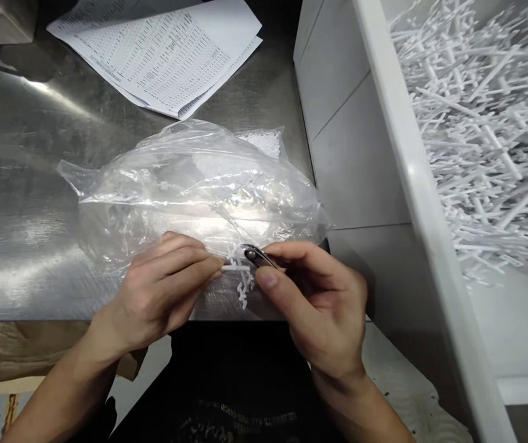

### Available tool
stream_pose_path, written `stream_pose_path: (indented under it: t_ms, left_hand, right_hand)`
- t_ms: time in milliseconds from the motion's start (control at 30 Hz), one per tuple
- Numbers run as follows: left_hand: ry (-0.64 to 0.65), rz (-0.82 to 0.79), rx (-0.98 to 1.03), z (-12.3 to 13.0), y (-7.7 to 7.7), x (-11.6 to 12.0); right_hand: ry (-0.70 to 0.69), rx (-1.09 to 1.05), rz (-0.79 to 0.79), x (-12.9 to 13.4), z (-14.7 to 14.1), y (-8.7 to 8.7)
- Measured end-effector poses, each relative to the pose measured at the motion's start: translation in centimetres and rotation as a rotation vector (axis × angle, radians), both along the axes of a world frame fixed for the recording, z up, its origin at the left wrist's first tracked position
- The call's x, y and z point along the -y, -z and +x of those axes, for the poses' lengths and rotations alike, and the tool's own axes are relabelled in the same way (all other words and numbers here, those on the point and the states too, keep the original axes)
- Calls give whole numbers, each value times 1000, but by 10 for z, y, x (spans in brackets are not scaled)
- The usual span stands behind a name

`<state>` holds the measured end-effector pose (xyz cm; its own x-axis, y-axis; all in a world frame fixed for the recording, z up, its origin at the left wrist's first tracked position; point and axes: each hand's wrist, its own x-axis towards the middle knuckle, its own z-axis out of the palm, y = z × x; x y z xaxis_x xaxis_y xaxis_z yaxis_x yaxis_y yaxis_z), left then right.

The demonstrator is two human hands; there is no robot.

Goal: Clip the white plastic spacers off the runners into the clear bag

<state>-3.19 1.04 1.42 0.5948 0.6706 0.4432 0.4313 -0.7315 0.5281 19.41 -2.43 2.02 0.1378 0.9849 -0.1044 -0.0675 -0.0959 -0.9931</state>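
My left hand [167, 286] pinches one end of a small white branched plastic piece [244, 284], with its fingers pressed together. The piece points to the right, and its small side branches hang down over the table's front edge. My right hand [319, 295] is closed around a small dark metal cutter [258, 255]. The cutter's tip is at the upper right part of the white piece. Most of its handles are hidden in my right palm. Just behind both hands lies a clear plastic bag [190, 178] with small white pieces inside.
Printed sheets [167, 55] lie at the back of the metal table [15, 203]. On the right a white-walled bin [412, 154] holds several white plastic sprues [490, 135]. Brown paper [19, 347] is below the table edge at left, and a box [3, 21] stands at the back left.
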Motion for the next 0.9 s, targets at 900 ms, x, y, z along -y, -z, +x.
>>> stream_pose_path:
  t_ms: [900]
  left_hand:
    - [40, 80, -14, -4, 10, 2]
  right_hand:
    - [-32, 132, 97, 7, -10, -2]
